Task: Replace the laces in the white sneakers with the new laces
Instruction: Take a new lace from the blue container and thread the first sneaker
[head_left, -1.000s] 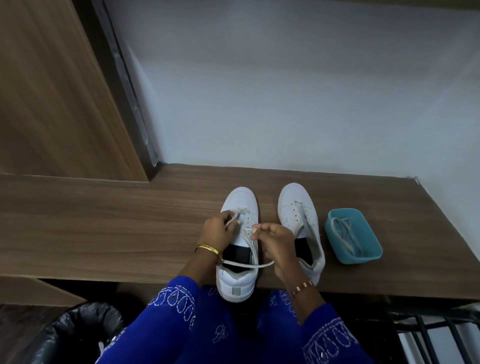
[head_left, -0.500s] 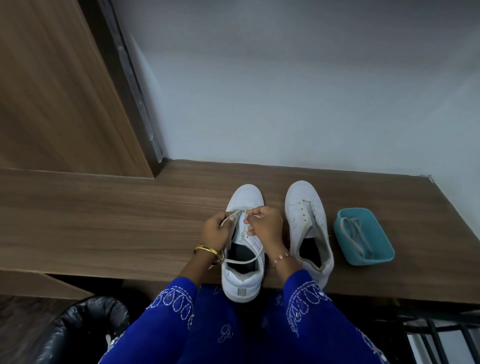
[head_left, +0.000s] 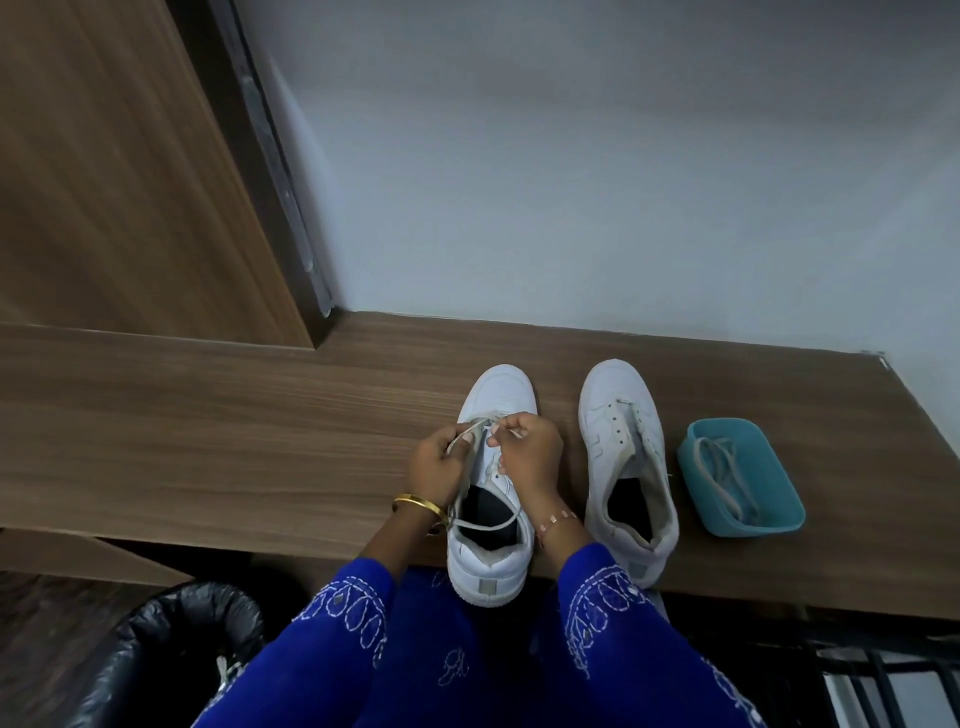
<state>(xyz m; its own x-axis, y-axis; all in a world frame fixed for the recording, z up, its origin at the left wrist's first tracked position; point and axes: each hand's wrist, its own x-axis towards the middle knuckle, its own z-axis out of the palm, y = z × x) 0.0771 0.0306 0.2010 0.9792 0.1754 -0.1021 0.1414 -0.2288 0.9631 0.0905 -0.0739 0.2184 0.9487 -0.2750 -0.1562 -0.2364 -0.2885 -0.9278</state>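
Two white sneakers stand side by side on the wooden desk (head_left: 208, 441), toes toward the wall. Over the left sneaker (head_left: 493, 551) both hands work at the eyelets. My left hand (head_left: 439, 465) pinches a pale lace (head_left: 485, 526) at the sneaker's left side, and the lace loops back across the shoe's opening. My right hand (head_left: 530, 449) pinches another part of the same lace just beside it. The right sneaker (head_left: 623, 457) has bare eyelets and no lace.
A teal tray (head_left: 779, 519) holding loose laces (head_left: 722, 473) sits right of the shoes. A bin with a black liner (head_left: 156, 654) stands on the floor at lower left. A wooden panel rises at the left, a grey wall behind. The desk's front edge runs under the sneaker heels.
My right hand moved from the shoe's right side up to the front eyelets, close to my left hand. The lace loop over the opening became shorter.
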